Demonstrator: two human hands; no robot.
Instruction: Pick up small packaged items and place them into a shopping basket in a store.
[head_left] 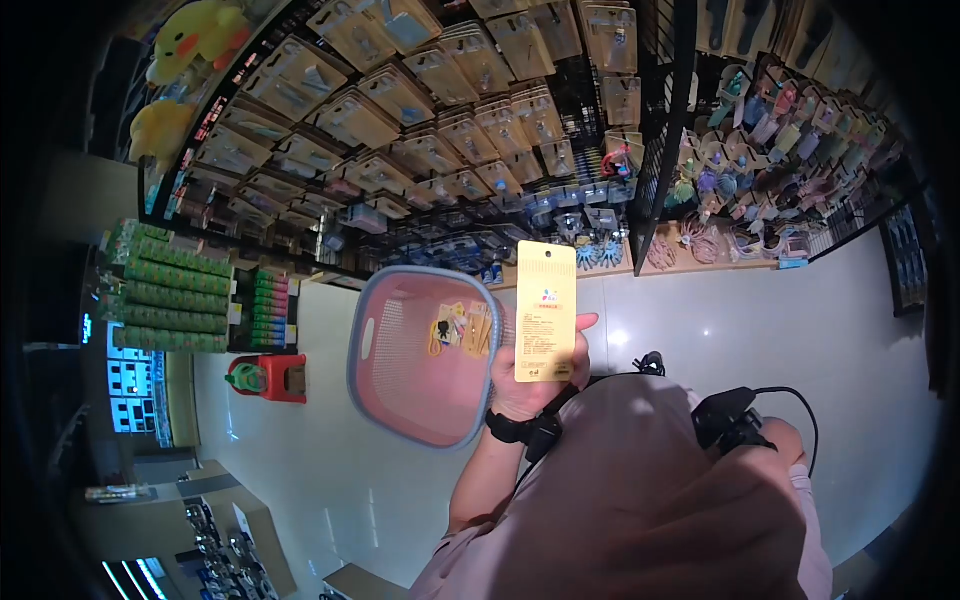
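My left hand (520, 385) is closed around the lower part of a yellow hang-tag card (546, 300), printed with small text and a coloured logo. The card stands upright in front of my body, its punched hole at the top. Just left of that hand is a pink plastic basket (420, 390) with a grey-blue rim; whether the hand also bears it cannot be told. Several small carded items (465, 330) lie inside, one with a dark figure on it. On the right, a black wrist device (730, 418) shows by my right forearm, but the right hand itself is hidden.
Racks of carded goods (400, 110) rise ahead, and hair accessories (760, 150) hang on the right. Green packs (175, 290) are stacked at left near a red stool (285, 378). Yellow plush ducks (198, 42) hang at upper left. Pale shiny floor (660, 310) lies below.
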